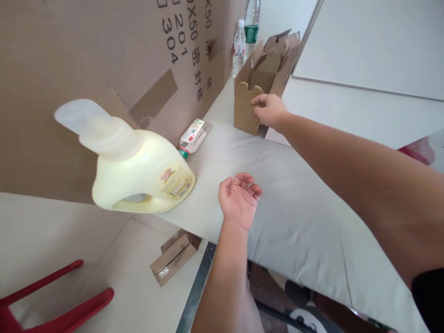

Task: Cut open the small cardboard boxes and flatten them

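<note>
My right hand (269, 111) reaches to the near face of an open-topped brown cardboard box (245, 108) at the back of the covered table. Its fingers are apart and appear to lie against the panel, not wrapped round it. Behind that box stands more folded cardboard (277, 51) with raised flaps; I cannot tell how many boxes there are. My left hand (240, 199) hovers over the table's near part, palm up, fingers loosely curled and holding nothing. To its left, a pale yellow detergent jug (145, 162) with a translucent cap stands near the table edge.
A small clear bottle (194, 136) lies beside the jug. Two upright water bottles (239, 46) stand at the back. A large printed carton (138, 55) rises on the left. On the floor are a small cardboard box (175, 259) and red legs (69, 305). Grey cloth (294, 194) covers the table.
</note>
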Available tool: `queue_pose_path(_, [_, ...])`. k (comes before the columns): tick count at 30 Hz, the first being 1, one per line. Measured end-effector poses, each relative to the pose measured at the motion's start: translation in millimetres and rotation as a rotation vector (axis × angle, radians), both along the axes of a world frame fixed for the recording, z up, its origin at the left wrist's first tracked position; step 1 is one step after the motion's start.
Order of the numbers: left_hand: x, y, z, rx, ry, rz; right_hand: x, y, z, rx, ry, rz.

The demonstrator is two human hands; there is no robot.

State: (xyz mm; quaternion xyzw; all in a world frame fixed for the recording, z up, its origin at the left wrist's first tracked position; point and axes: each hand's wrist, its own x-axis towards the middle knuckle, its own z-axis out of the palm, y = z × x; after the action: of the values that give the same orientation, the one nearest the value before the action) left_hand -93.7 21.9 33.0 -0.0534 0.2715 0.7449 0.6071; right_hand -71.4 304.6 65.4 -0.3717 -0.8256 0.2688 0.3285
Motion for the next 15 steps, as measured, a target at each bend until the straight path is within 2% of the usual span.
queue_pose_path(2, [4.0,1.6,0.5,-0.016,0.035,0.044,10.0,-23.1,8.0,-0.011,-0.069,-0.057])
queue_pose_path(4, [7.6,3.7,-0.2,-0.066,0.085,0.134,21.0,-52.1,19.3,0.015,-0.099,-0.038])
queue_pose_path(8, [6.0,7.1,-7.0,-0.229,0.229,0.47,64.2,-114.7,35.6,0.032,-0.088,0.081])
queue_pose_path(11, [-0.1,7.4,-14.0,-0.282,0.375,0.648,129.6,-160.4,35.9,-0.035,0.012,0.071])
queue_pose_path(13, [0.3,6.5,-16.0,-0.248,0.511,0.681,186.4,-190.3,31.4,-0.057,0.137,-0.022])
queue_pose_path(15, [9.4,4.7,-14.5,-0.165,0.637,0.662,245.3,-219.5,24.3,-0.007,0.285,-0.17])
